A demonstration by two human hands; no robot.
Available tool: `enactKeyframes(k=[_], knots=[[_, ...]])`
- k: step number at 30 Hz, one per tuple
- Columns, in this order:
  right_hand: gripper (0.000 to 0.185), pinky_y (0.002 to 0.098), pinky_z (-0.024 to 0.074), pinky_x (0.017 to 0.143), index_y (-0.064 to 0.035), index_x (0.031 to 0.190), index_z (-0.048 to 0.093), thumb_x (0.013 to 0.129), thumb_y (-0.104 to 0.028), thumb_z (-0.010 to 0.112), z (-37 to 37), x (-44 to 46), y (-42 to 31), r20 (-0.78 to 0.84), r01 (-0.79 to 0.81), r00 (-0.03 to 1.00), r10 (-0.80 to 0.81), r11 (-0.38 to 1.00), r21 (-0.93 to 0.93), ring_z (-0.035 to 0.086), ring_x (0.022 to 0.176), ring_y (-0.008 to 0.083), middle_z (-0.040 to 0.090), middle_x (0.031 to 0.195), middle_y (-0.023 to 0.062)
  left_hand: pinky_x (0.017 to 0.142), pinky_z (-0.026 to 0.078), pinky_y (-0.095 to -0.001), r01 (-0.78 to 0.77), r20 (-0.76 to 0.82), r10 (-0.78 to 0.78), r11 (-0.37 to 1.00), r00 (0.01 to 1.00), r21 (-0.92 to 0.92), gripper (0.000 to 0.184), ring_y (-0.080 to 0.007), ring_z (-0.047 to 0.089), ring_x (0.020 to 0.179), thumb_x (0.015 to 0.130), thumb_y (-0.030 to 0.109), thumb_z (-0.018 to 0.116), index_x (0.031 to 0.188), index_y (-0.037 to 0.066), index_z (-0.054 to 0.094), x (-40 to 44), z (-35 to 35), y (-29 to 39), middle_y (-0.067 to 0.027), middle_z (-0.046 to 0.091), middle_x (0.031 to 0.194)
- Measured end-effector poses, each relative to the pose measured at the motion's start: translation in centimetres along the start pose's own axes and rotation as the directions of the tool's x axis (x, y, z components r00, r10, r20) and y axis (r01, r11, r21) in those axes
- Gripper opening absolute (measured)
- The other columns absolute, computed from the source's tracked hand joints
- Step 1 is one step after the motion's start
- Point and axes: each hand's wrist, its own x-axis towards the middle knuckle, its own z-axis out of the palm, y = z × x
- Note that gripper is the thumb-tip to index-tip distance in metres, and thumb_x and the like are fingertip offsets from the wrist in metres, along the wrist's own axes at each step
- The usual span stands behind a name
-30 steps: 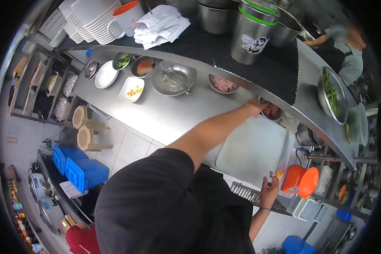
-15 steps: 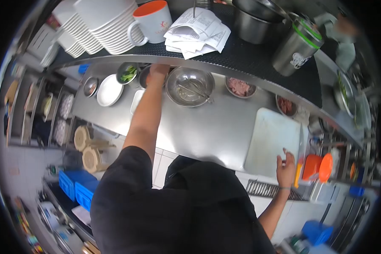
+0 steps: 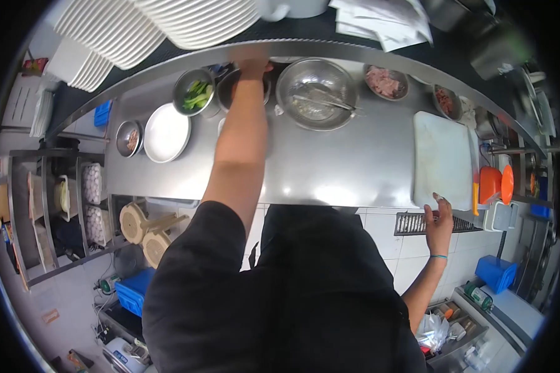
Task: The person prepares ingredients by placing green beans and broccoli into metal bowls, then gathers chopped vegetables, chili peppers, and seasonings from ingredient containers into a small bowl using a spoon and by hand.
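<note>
My left arm reaches across the steel worktop, and my left hand (image 3: 252,64) is partly behind the shelf edge, over or beside a metal bowl (image 3: 264,93). Its fingers are blurred and mostly hidden, so any hold cannot be seen. To its left stands a bowl of chopped green vegetables (image 3: 198,95). On its right is a large metal bowl (image 3: 292,105) with a whisk (image 3: 323,102) lying in it. My right hand (image 3: 438,217) is at the near edge of a white cutting board (image 3: 442,158), fingers apart and holding nothing.
A white bowl (image 3: 167,133) and a small metal bowl (image 3: 129,138) stand at the left. Bowls of raw meat (image 3: 382,82) and darker meat (image 3: 445,101) sit at the back right. The shelf edge (image 3: 168,65) overhangs the worktop, with stacked white dishes (image 3: 199,22) above.
The view has shifted, bringing the worktop higher in the picture. My left hand stays under the shelf edge by the metal bowl. My right hand remains at the board's near edge.
</note>
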Motion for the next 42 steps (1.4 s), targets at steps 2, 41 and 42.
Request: enactKeyframes(k=[2,41,42], knots=[[0.038,0.0354,0.0557,0.076,-0.0014,0.13,0.061,0.093,-0.008,0.068,0.4,-0.3,-0.3,-0.007,0.009,1.0,-0.009,0.999,-0.034,0.066,0.085,0.0274,0.059,0.13,0.0209,0.042,0.057,-0.028,-0.188,-0.039,0.187,0.982,0.982,-0.016,0.038,-0.0203,0.068,0.051,0.101,0.028,0.05,0.116,-0.006,0.06,-1.6,-0.9,0.0,-0.0148,0.073,0.091],[0.045,0.0345,0.0567,0.077,-0.0013,0.133,0.056,0.092,-0.01,0.069,1.7,2.7,-6.5,0.329,0.091,0.944,0.002,0.96,-0.266,0.069,0.087,0.0256,0.059,0.132,0.0167,0.093,0.048,-0.0471,0.065,-0.837,0.252,0.944,0.485,0.322,0.038,-0.0363,0.064,0.102,0.087,0.031,0.075,0.104,-0.001,0.065,-7.9,-34.2,-14.4,-0.018,0.067,0.104],[0.045,0.0345,0.057,0.077,-0.001,0.133,0.056,0.091,-0.01,0.07,2.0,2.8,-6.9,0.341,0.092,0.94,0.008,0.956,-0.278,0.069,0.087,0.0254,0.059,0.133,0.0165,0.096,0.047,-0.0474,0.135,-0.872,0.239,0.937,0.428,0.323,0.048,-0.037,0.062,0.105,0.088,0.033,0.074,0.117,-0.003,0.058,-10.9,-34.3,-15.9,-0.0198,0.067,0.106]])
